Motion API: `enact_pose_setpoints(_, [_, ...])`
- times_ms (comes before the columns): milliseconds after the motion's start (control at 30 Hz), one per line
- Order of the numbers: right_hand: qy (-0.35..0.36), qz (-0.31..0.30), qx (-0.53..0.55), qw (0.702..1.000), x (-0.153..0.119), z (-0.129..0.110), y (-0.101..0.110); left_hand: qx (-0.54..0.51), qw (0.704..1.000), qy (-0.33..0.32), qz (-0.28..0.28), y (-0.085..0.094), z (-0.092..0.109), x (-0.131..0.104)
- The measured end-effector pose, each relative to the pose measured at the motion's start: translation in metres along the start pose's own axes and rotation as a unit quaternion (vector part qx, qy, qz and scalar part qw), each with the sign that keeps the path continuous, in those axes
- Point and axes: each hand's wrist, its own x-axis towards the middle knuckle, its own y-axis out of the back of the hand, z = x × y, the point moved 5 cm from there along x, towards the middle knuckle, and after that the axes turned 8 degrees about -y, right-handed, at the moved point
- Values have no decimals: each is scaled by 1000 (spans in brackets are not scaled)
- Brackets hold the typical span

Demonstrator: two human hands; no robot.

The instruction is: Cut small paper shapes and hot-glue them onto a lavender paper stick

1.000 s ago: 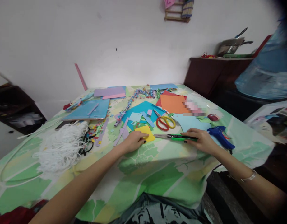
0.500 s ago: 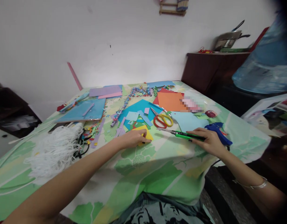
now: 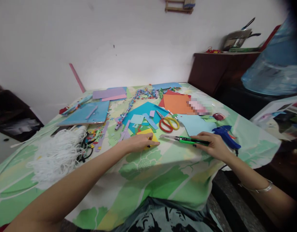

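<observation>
My left hand (image 3: 142,142) rests on a small yellow paper (image 3: 146,131) near the front middle of the table, fingers bent and pressed on it. My right hand (image 3: 211,145) is closed around a green and black utility knife (image 3: 187,140), whose blade points left toward the yellow paper without touching it. Just behind lie scissors (image 3: 166,124) with a red and a yellow handle. Paper pieces, among them a pale blue square (image 3: 137,119) and a blue strip (image 3: 150,121), lie on a teal sheet (image 3: 148,108).
White cord (image 3: 59,158) is heaped at the left, near a blue folder (image 3: 88,113). Orange paper (image 3: 177,103), a light blue sheet (image 3: 196,125) and a blue glue gun (image 3: 226,137) lie at the right. A twisted paper garland (image 3: 131,104) runs behind the teal sheet.
A finger of my left hand has stretched out a little to the right over the yellow paper. My right hand and the knife have shifted slightly left.
</observation>
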Motion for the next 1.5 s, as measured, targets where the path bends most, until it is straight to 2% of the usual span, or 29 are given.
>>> enact_pose_setpoints(267, [1, -6, -2, 1000, 0, -4, 3, -41, 998, -38, 34, 4, -1, -3])
enact_pose_setpoints(433, [7, 2, -8, 1000, -1, -4, 4, -86, 988, -26, 125, 1, -9, -8])
enact_pose_setpoints(533, [17, -4, -5, 1000, 2, -4, -1, -114, 977, -26, 179, -6, -12, -12])
enact_pose_setpoints(633, [20, -14, -2, 1000, 7, -2, -9, -114, 971, -33, 208, -12, -14, -15])
enact_pose_setpoints(767, [30, -31, 14, 999, 12, 0, -18, -82, 979, -25, 185, -15, -14, -17])
enact_pose_setpoints(900, [33, -45, 26, 998, 13, 1, -17, -53, 987, -28, 147, -8, -11, -16])
enact_pose_setpoints(1100, [29, -66, 30, 997, 12, 0, -8, -83, 987, -61, 123, 1, -9, -14])
enact_pose_setpoints(1500, [34, -79, 30, 996, 18, -6, -8, -114, 989, -40, 88, 5, -10, -10])
